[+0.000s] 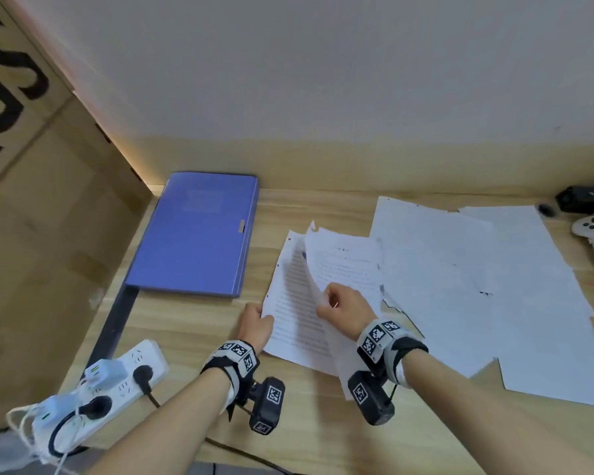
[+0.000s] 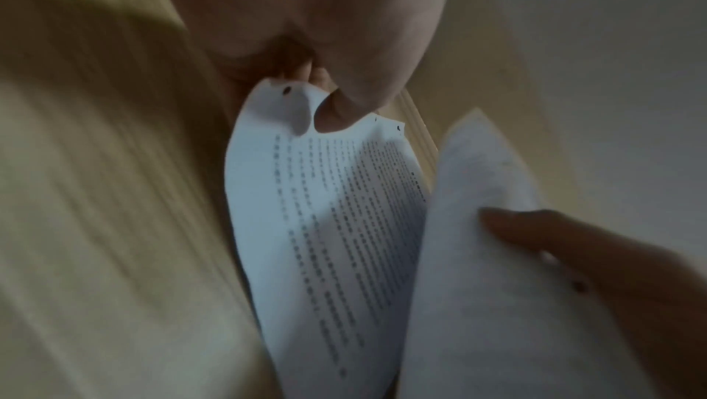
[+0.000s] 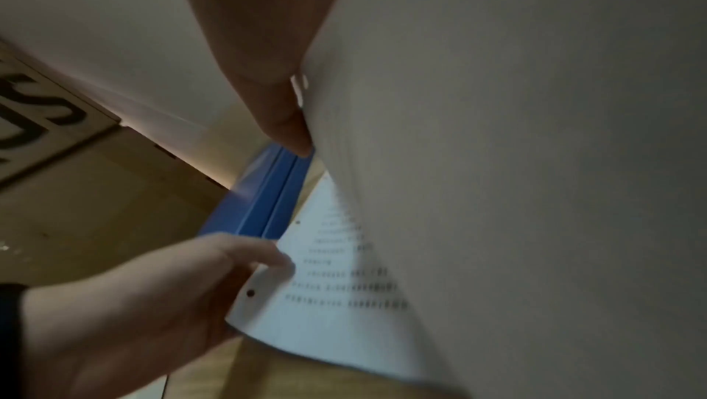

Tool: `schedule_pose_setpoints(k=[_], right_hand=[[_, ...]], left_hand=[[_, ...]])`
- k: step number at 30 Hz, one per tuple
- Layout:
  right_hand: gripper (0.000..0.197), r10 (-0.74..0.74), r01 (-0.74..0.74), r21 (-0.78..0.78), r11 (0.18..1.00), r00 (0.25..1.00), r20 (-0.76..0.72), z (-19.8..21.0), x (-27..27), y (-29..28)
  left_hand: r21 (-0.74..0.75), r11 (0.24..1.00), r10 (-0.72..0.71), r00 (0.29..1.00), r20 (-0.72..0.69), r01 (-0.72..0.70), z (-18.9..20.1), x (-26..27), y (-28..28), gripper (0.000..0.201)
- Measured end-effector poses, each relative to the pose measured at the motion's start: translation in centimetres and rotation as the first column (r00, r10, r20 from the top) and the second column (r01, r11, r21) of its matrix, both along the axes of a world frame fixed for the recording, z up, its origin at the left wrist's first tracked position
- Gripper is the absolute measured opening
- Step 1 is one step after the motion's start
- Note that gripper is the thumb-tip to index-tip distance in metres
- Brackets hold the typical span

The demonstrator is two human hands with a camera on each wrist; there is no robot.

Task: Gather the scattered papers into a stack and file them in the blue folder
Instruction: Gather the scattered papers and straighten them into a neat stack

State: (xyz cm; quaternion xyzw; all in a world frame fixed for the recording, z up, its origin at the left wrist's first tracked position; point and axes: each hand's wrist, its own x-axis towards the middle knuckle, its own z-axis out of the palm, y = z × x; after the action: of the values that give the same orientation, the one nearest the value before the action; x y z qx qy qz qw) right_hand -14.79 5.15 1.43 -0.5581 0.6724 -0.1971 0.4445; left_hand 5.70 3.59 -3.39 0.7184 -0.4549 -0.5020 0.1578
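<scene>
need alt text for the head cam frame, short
Two hands gather white printed papers on a wooden desk: the left hand holds one sheet's edge, the right hand lifts another. A closed blue folder lies left; more loose white sheets spread right.

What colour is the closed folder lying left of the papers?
Blue, a plain flat plastic folder with a small grey clasp at its right edge; the head view shows it best.

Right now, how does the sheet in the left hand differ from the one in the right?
The left hand pinches its sheet by the edge, printed side up, lying low over the desk. The right hand lifts its sheet nearly upright, curling. Both are white, printed and hole-punched.
</scene>
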Motion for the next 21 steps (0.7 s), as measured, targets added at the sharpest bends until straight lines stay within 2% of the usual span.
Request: schedule_pose_setpoints(k=[3, 7, 9, 10, 11, 13, 15, 18, 21], right_hand=[[0.015, -0.031, 0.027, 0.058, 0.998, 0.998, 0.058, -2.9, 1.9, 0.7], [0.030, -0.031, 0.025, 0.104, 0.994, 0.998, 0.061, -4.4, 2.3, 0.9], [0.025, -0.103, 0.103, 0.059, 0.993, 0.995, -0.014, -4.7, 1.0, 0.8], [0.022, -0.161, 0.163, 0.023, 0.986, 0.984, -0.078, -4.8, 0.1, 0.8], [0.022, -0.224, 0.225, -0.009, 0.974, 0.963, -0.150, -4.9, -1.1, 0.8], [0.037, -0.309, 0.313, -0.031, 0.949, 0.911, -0.273, -5.0, -3.5, 0.8], [0.045, -0.306, 0.347, 0.053, 0.936, 0.880, -0.363, -5.1, -5.5, 1.0], [0.031, -0.234, 0.337, 0.201, 0.920, 0.882, -0.409, -5.6, -6.8, 1.5], [0.017, -0.313, 0.384, 0.153, 0.911, 0.882, -0.352, -6.4, -7.1, 2.2]], left_hand=[[0.028, 0.999, 0.026, 0.998, 0.048, -0.027, -0.2, 1.0, 0.9, 0.027], [0.104, 0.994, 0.040, 0.999, -0.002, -0.039, -0.6, 2.3, 0.9, 0.014], [0.136, 0.990, 0.024, 0.999, -0.023, -0.021, -1.6, 2.9, 0.5, 0.030], [0.137, 0.991, 0.008, 1.000, -0.022, -0.005, -1.5, 2.9, 0.5, 0.031], [0.126, 0.992, -0.007, 1.000, -0.012, 0.008, -1.3, 2.8, 0.4, 0.027], [0.102, 0.994, -0.037, 0.999, -0.003, 0.037, -0.3, 2.2, 0.5, 0.020], [0.090, 0.992, -0.087, 0.996, 0.018, 0.086, -0.3, 1.8, 0.5, 0.013], [0.121, 0.982, -0.152, 0.987, 0.051, 0.145, -1.0, 1.2, 0.3, 0.020], [0.144, 0.981, -0.135, 0.989, 0.053, 0.126, -1.7, 0.6, -0.1, 0.017]])
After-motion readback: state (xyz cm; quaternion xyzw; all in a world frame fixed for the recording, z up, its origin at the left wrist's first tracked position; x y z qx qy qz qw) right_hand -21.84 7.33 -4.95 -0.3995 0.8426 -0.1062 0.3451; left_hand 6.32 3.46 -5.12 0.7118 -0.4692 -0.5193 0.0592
